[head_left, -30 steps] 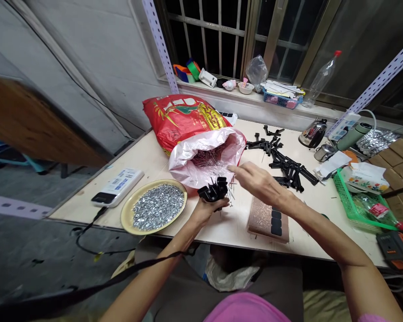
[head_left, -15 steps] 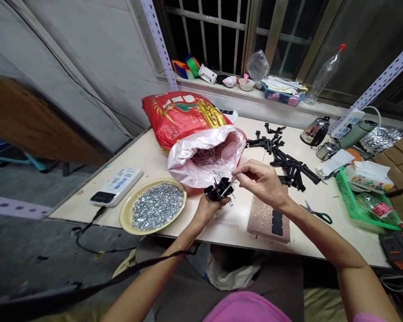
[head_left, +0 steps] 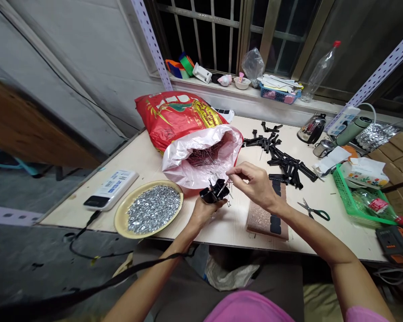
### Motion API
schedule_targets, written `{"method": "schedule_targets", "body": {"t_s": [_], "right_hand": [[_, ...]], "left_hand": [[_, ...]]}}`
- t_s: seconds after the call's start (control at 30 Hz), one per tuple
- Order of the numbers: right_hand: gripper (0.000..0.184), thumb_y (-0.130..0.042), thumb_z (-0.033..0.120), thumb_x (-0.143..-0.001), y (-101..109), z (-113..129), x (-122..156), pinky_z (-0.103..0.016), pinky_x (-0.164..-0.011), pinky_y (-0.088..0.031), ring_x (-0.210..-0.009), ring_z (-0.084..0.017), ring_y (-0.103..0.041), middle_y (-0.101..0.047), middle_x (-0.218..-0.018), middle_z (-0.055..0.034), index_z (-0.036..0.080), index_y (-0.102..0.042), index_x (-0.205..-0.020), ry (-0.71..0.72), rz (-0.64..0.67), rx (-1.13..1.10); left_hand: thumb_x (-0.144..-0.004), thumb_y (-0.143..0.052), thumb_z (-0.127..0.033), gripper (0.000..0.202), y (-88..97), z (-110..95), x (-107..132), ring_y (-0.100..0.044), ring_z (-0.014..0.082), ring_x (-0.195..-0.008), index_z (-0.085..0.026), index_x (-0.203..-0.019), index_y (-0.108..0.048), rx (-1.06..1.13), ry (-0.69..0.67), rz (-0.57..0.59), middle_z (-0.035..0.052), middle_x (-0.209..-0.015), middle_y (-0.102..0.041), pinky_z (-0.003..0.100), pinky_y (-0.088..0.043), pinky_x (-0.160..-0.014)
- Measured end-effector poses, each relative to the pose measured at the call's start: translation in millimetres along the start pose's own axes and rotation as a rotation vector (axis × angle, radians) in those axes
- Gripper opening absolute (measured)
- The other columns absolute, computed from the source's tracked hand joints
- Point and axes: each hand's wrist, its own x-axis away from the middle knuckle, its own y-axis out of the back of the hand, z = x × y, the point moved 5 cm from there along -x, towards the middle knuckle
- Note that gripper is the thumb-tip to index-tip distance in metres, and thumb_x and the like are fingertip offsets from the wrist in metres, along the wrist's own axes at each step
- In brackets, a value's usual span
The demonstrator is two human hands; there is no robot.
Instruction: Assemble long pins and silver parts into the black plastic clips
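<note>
My left hand (head_left: pixel 203 213) is closed round a bundle of black plastic parts (head_left: pixel 215 192), held upright above the table's front edge. Thin metal pins, nail- or screw-like, stick out of the bundle's top. Just above it on the right, the thumb and finger of my right hand (head_left: pixel 251 183) pinch one such metal pin (head_left: pixel 223 189), its lower end at the bundle. Right behind both hands, a red bag (head_left: pixel 177 112) lies on its side, its pale mouth towards me with many similar pins (head_left: pixel 204 155) inside. A few loose pins lie by its mouth.
Left of my hands stands a yellow dish (head_left: pixel 121 223) of small shiny metal pieces, beside a white power bank (head_left: pixel 110 190). More black plastic parts (head_left: pixel 289 163) lie to the right, with a glittery brown case (head_left: pixel 260 219), scissors (head_left: pixel 314 210) and a green basket (head_left: pixel 347 197).
The whole view has shifted slightly. My right hand still pinches the pin at the bundle, and my left hand keeps its hold; little else differs.
</note>
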Motion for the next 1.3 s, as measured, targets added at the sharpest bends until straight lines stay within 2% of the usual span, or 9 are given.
{"method": "schedule_targets", "body": {"t_s": [0.13,0.3,0.47,0.6,0.73,0.93,1.07,1.2,1.3], "right_hand": [[0.013,-0.052,0.018,-0.087,-9.9,-0.9,4.5,-0.024,-0.069,-0.05,-0.073,-0.011,-0.06,-0.065,-0.083,-0.0036,0.015,-0.065,-0.088,0.072,0.063,0.005],[0.015,-0.051,0.017,-0.09,-20.1,-48.4,4.5,-0.023,-0.072,-0.047,-0.079,-0.011,-0.059,-0.063,-0.093,-0.0064,0.012,-0.064,-0.096,-0.161,0.113,0.167],[0.022,-0.042,0.013,-0.092,-62.1,-108.5,16.3,-0.023,-0.07,-0.043,-0.08,-0.014,-0.057,-0.063,-0.096,-0.0085,0.011,-0.064,-0.091,-0.36,0.487,0.565],[0.024,-0.04,0.007,-0.089,-79.0,-119.0,20.7,-0.028,-0.078,-0.043,-0.092,-0.019,-0.056,-0.061,-0.105,-0.0117,0.013,-0.061,-0.099,-0.344,0.534,0.643],[0.036,-0.035,-0.003,-0.084,-75.0,-114.6,26.2,-0.033,-0.088,-0.042,-0.103,-0.023,-0.054,-0.057,-0.114,-0.016,0.013,-0.057,-0.108,-0.329,0.566,0.709],[0.04,-0.034,-0.003,-0.083,-44.2,-110.3,36.8,-0.033,-0.077,-0.046,-0.088,-0.023,-0.061,-0.063,-0.101,-0.0161,0.013,-0.056,-0.112,-0.397,0.603,0.775],[0.058,-0.041,-0.001,-0.077,-9.7,-98.7,30.8,-0.027,-0.066,-0.045,-0.066,-0.016,-0.059,-0.062,-0.079,-0.0022,0.018,-0.043,-0.132,-0.431,0.475,0.607],[0.048,-0.047,0.012,-0.079,17.7,-57.9,7.4,-0.024,-0.06,-0.045,-0.059,-0.011,-0.054,-0.056,-0.071,0.0044,0.018,-0.043,-0.127,-0.296,0.057,0.017],[0.051,-0.052,0.019,-0.08,16.8,-23.6,-3.6,-0.023,-0.057,-0.045,-0.057,-0.01,-0.052,-0.054,-0.07,0.0059,0.023,-0.039,-0.129,-0.157,-0.055,-0.281]], "left_hand": [[-0.046,-0.075,-0.033,0.031,-0.9,-1.4,1.7,-0.05,0.0138,-0.056,-0.017,-0.067,-0.059,0.032,0.015,0.022,-0.0031,-0.06,-0.056,0.027,-0.043,-0.054],[-0.047,-0.077,-0.033,0.032,5.1,-9.7,6.8,-0.056,0.0153,-0.06,-0.015,-0.069,-0.061,0.079,-0.002,-0.075,-0.0005,-0.064,-0.061,0.027,-0.047,-0.057],[-0.044,-0.077,-0.036,0.033,-0.4,-14.8,11.9,-0.058,0.0173,-0.061,-0.018,-0.065,-0.06,0.008,-0.041,-0.077,-0.0026,-0.06,-0.061,0.028,-0.047,-0.058],[-0.044,-0.077,-0.036,0.033,-1.5,-18.8,14.4,-0.06,0.0195,-0.066,-0.018,-0.065,-0.06,-0.002,-0.041,-0.072,-0.002,-0.061,-0.062,0.029,-0.048,-0.061],[-0.043,-0.08,-0.033,0.035,2.1,-21.1,14.9,-0.062,0.02,-0.068,-0.016,-0.068,-0.064,0.073,-0.01,-0.083,-0.0002,-0.064,-0.065,0.03,-0.05,-0.063],[-0.045,-0.081,-0.037,0.038,-6.5,-21.2,17.0,-0.064,0.0195,-0.07,-0.014,-0.074,-0.069,0.251,0.062,0.062,0.0056,-0.074,-0.07,0.031,-0.051,-0.067],[-0.047,-0.079,-0.038,0.034,-1.4,-19.5,13.1,-0.064,0.0219,-0.072,-0.015,-0.069,-0.068,0.059,0.006,-0.024,0.0044,-0.069,-0.069,0.03,-0.049,-0.064],[-0.048,-0.077,-0.041,0.03,-4.1,-13.3,5.3,-0.063,0.0237,-0.067,-0.018,-0.063,-0.065,-0.207,-0.026,-0.111,0.0015,-0.059,-0.065,0.03,-0.046,-0.058],[-0.052,-0.073,-0.037,0.025,-14.3,-12.7,1.6,-0.062,0.0211,-0.062,-0.019,-0.067,-0.064,-0.244,-0.116,-0.061,-0.0002,-0.059,-0.066,0.028,-0.045,-0.056]]}}
